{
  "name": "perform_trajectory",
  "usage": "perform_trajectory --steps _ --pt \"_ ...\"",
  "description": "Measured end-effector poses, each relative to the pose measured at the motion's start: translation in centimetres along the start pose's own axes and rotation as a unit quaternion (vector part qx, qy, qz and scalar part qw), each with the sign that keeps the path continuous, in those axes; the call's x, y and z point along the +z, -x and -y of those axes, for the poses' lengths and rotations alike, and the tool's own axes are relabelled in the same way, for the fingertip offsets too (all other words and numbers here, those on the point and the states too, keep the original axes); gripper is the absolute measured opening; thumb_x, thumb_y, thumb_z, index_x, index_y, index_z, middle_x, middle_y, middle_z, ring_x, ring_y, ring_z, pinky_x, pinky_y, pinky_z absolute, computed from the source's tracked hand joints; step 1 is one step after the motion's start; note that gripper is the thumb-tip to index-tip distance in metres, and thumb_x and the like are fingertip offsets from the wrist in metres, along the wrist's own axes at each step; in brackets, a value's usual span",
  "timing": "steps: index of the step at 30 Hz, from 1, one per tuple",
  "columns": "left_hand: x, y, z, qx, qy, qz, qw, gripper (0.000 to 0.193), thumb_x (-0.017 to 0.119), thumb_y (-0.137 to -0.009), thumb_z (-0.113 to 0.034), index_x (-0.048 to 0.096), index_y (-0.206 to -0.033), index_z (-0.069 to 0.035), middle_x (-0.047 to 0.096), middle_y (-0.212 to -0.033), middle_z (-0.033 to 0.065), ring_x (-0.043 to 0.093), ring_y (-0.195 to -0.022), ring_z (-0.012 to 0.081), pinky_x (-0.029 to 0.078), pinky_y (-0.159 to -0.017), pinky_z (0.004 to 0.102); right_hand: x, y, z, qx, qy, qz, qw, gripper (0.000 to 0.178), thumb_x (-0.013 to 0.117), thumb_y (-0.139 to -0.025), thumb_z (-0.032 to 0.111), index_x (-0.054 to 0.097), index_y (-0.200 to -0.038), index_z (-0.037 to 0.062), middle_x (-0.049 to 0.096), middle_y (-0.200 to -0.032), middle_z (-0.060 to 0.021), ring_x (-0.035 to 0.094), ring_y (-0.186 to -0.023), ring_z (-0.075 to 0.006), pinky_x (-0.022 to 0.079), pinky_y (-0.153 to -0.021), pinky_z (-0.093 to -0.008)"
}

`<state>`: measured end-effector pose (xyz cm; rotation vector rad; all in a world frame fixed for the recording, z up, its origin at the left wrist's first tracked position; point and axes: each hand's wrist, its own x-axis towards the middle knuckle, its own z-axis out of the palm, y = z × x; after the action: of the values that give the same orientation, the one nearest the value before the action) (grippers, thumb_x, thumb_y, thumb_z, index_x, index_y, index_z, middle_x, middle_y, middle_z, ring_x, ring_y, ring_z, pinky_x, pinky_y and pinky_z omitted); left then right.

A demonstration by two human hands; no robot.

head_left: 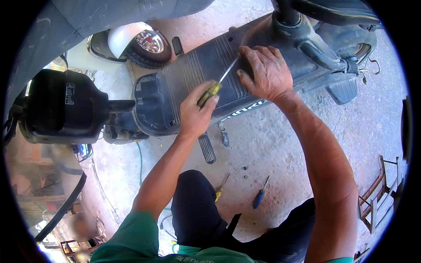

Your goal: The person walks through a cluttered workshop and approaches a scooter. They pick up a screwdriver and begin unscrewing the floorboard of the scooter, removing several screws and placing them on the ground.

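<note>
- Over scooter footboard [210, 63], head view: L hand [196, 110] closed round yellow screwdriver [214, 89], shaft slanting twd far edge.
- R hand [268, 73] part-open, fingers bent, by tip; can't tell if gripping.
- Ground [289, 153] past near edge: blue screwdriver [260, 196], 2nd yellow one [219, 193].

Bright, cool light washes the floor [287, 151] around us, shadows soft. The lower left goes hazy, and edges bow near the blue-fringed dark rim.

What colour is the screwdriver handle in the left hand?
Yellow with dark patches; the screwdriver handle shows best in the head view.
</note>
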<state>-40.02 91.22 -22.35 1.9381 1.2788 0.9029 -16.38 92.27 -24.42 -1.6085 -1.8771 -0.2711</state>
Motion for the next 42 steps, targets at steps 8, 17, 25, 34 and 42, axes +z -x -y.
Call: perform_trajectory --steps 8,17,25,34,42 --pt "-2.4 2.3 0.3 -0.068 0.107 0.070 0.989 0.036 0.067 -0.095 -0.012 0.063 -0.128 0.002 0.068 -0.106 0.0109 0.063 -0.084 0.0127 0.053 -0.074 0.0265 -0.6 -0.1 -0.1 -0.108 -0.002 0.084 0.991 0.028 0.056 -0.099 0.029 0.070 -0.116 0.0113 0.067 -0.116 -0.0079 0.060 -0.112 -0.0245 0.039 -0.102 -0.0409" --pt "-10.1 1.2 2.6 -0.324 0.405 0.159 0.840 0.039 0.064 -0.096 -0.018 0.058 -0.132 -0.002 0.064 -0.091 0.0115 0.042 -0.049 0.0054 0.031 -0.043 0.0207 -0.6 -0.7 0.5 -0.089 0.018 0.135 0.987 0.023 0.054 -0.099 0.025 0.067 -0.101 0.0062 0.066 -0.102 -0.0108 0.062 -0.101 -0.0292 0.041 -0.095 -0.0415" --pt "-18.3 0.1 0.9 -0.066 -0.382 0.006 0.922 0.038 0.065 -0.092 -0.021 0.064 -0.129 -0.011 0.070 -0.117 0.0170 0.066 -0.106 0.0351 0.052 -0.089 0.0452 -0.3 -0.5 1.1 -0.084 0.056 0.112 0.989 0.026 0.050 -0.101 0.027 0.067 -0.103 0.0074 0.065 -0.103 -0.0101 0.061 -0.103 -0.0282 0.041 -0.097 -0.0404" --pt "-20.0 -6.4 2.3 -0.075 -0.497 0.074 0.861 0.037 0.064 -0.092 -0.028 0.068 -0.125 -0.011 0.070 -0.115 0.0164 0.066 -0.106 0.0362 0.051 -0.094 0.0447 -0.1 -0.4 0.9 -0.096 0.036 0.090 0.991 0.025 0.051 -0.100 0.027 0.067 -0.102 0.0081 0.066 -0.103 -0.0104 0.062 -0.101 -0.0279 0.042 -0.095 -0.0400" --pt "-22.0 -10.3 2.2 0.003 -0.528 0.162 0.834 0.033 0.064 -0.084 -0.019 0.074 -0.114 -0.012 0.071 -0.114 0.0159 0.067 -0.109 0.0348 0.053 -0.095 0.0438 -0.2 -0.5 0.9 -0.094 0.033 0.089 0.991 0.021 0.056 -0.098 0.025 0.068 -0.100 0.0082 0.066 -0.102 -0.0094 0.063 -0.101 -0.0272 0.042 -0.096 -0.0399"
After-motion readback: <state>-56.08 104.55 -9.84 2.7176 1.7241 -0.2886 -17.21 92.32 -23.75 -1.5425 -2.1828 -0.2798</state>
